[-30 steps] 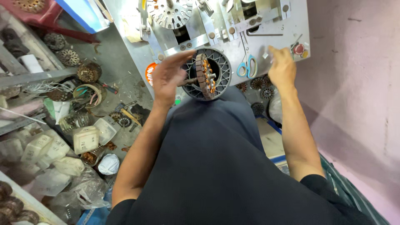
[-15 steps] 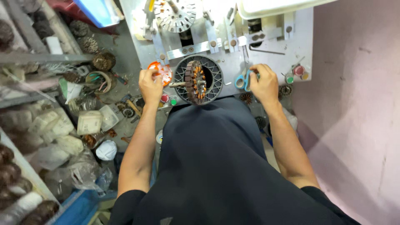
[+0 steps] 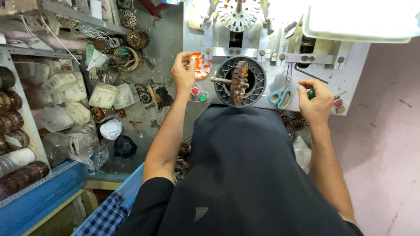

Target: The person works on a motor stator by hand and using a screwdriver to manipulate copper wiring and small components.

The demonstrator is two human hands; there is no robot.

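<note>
Right now, the left hand [image 3: 183, 72] is held up in front of a grey metal machine panel [image 3: 280, 74]. Its fingers are curled in and pinched together, but it cannot be told if anything thin is held between them. Just beside this hand, an orange and white round part [image 3: 201, 65] is seen on the panel. A red button [image 3: 195, 91] and a green button [image 3: 203, 96] are placed just below the hand.

The right hand [image 3: 316, 102] is laid on the panel's right side. Its fingers are closed around a small dark green knob [image 3: 311, 94]. A pair of light blue scissors [image 3: 281, 97] is hung just to the left of this hand.

Between the two hands, a round grey ring with a copper-wound metal core [image 3: 238, 81] is fixed on a shaft, turned on its edge. Neither hand is touching it.

On the floor to the left, white plastic tubs [image 3: 103, 95] and loose tools are spread about.
</note>
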